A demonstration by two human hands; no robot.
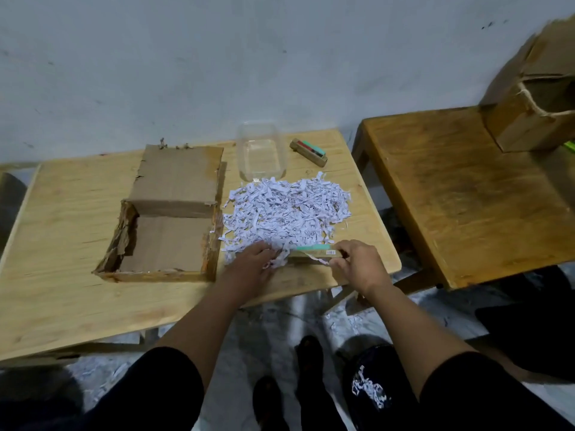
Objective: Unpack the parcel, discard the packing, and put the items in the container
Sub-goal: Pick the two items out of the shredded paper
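Emptied cardboard box (168,213) on desk (62,244) left; left hand (253,259) spread in shredded paper (286,209), right hand (357,262) pinching wooden item (314,253), long axis left-right between hands; clear container (261,154) beyond pile, second item (309,151) beside it; room tight

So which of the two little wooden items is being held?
The wooden item at the near edge of the shredded paper, gripped by the right hand. The other item lies untouched beside the clear container.
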